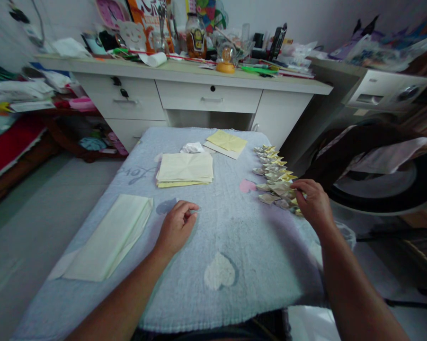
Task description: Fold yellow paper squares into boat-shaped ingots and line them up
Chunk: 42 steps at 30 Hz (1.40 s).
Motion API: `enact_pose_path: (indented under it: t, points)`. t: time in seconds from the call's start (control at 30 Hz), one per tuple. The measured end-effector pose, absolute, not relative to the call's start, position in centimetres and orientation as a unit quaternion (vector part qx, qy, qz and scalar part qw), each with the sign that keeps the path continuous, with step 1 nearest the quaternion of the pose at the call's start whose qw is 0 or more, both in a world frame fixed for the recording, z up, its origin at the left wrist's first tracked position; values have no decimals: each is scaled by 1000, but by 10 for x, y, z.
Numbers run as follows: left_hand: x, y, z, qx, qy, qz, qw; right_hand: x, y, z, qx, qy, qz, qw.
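My left hand (178,226) rests on the light blue cloth near its middle, fingers loosely curled and a small gap between thumb and forefinger. No object shows in it. At the right edge of the cloth, my right hand (313,203) pinches a small folded paper ingot at the side of a group. Its fingertips partly hide that piece. These pale and yellow paper ingots (273,173) stand in close rows with pointed ends. A stack of square paper sheets (185,168), cream over yellow, lies ahead of my left hand. Left of that hand is a long folded bundle of pale paper (109,239).
Yellow and cream sheets (226,142) lie at the far side of the cloth-covered table (220,227), beside a crumpled white tissue (192,148). Behind stands a cluttered white desk (209,94) with a honey jar (196,37). A washing machine (380,104) with an open door stands right.
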<state>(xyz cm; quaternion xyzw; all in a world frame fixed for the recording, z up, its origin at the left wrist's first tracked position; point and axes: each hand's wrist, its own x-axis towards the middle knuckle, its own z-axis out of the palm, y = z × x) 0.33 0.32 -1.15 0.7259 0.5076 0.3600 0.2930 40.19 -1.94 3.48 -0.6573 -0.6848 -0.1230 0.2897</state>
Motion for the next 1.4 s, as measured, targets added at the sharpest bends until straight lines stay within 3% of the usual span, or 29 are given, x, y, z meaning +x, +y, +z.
enact_pose_path:
  t: [0.27,0.57,0.83,1.0,1.4]
  points:
    - [5,2,-10,729,508,352,293,344,-19,62,-611,-702,-89,356]
    - [2,7,-5,711,512,386,289,241,36,54,-541,-821,79,166]
    - [-4,20,-10,670,534,415,307,193,93,27,-550,-811,60,189]
    - [-3,21,-14,674,527,418,306,185,116,19,-546,-826,78,119]
    - [-1,20,-11,684,523,405,306,180,108,12,-538,-834,39,117]
